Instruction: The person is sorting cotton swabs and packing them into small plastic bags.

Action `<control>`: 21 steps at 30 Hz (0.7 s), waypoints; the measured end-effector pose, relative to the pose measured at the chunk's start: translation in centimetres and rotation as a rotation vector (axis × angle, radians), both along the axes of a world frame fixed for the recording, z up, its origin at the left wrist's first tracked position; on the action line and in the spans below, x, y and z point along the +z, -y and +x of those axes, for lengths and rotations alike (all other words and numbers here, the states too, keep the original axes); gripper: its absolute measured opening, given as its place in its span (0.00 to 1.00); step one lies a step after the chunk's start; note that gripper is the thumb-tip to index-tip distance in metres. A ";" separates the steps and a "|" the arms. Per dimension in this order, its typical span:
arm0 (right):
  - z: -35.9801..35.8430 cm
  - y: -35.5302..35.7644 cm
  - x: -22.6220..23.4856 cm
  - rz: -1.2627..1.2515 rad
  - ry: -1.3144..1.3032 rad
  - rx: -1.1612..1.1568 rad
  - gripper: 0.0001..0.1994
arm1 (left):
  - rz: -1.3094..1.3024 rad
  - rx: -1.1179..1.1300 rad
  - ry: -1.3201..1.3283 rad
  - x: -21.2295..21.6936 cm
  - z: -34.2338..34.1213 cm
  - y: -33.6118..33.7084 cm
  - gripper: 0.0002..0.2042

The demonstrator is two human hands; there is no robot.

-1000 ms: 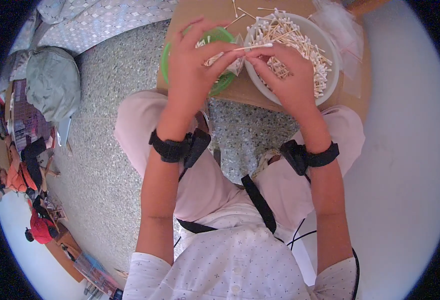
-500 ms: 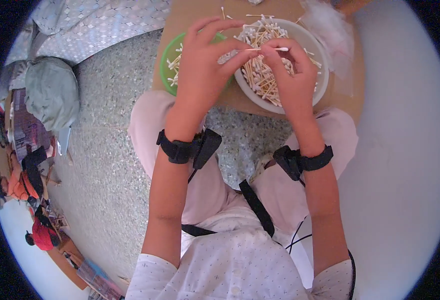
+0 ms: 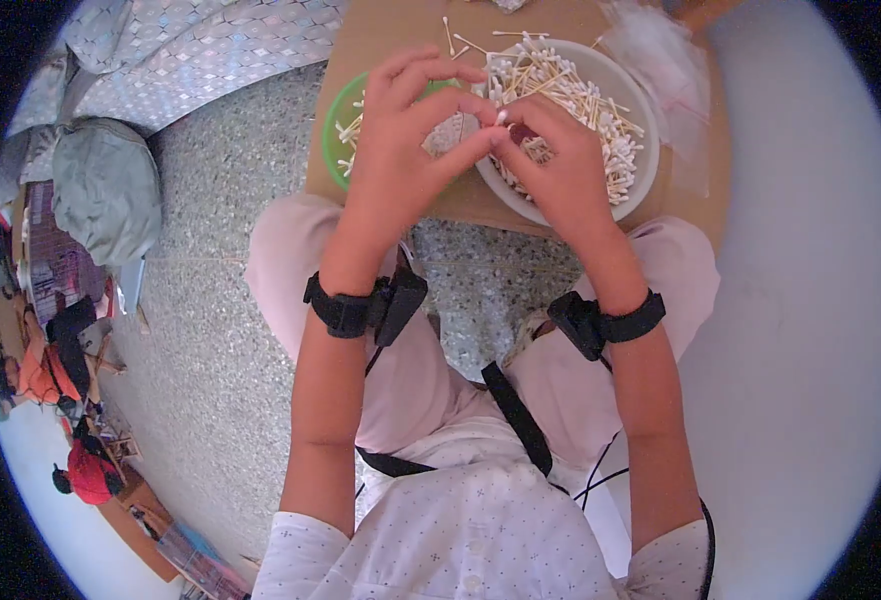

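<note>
My left hand and my right hand meet fingertip to fingertip over the near-left side of a white bowl. Between the pinched thumbs and index fingers shows the white tip of a cotton swab; its stick is mostly hidden by the fingers. The other fingers of my left hand are raised and curved. Loose cotton swabs heap up in the white bowl. Partly behind my left hand stands a green bowl, also with cotton swabs in it.
Both bowls stand on a brown cardboard surface, with a few stray swabs past them. A clear plastic bag lies at the far right. A pale wall rises on the right. At far left are a grey-green bag and other people.
My hands have come closer together, the right one moving left and slightly nearer. The swab, which lay crosswise between the hands, now shows only a tip at the fingertips.
</note>
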State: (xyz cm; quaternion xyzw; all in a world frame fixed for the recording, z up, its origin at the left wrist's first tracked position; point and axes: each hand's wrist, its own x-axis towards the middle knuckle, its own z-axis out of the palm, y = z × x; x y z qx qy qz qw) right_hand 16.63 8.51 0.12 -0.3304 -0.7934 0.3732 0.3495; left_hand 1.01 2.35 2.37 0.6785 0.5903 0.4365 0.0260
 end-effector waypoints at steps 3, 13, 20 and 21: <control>-0.2 0.3 0.0 -0.060 -0.040 0.005 0.09 | 0.000 0.012 0.027 -0.2 -0.1 0.2 0.06; -0.1 -0.6 -0.7 -0.360 -0.439 -0.012 0.05 | -0.060 0.089 0.201 -0.8 -0.7 0.6 0.05; -0.2 -0.7 -0.7 -0.367 -0.424 -0.102 0.08 | -0.133 0.126 0.141 -1.1 -0.7 1.0 0.25; -0.1 -0.8 -0.6 -0.277 -0.352 -0.148 0.08 | -0.173 0.092 0.231 -1.3 -0.5 1.1 0.31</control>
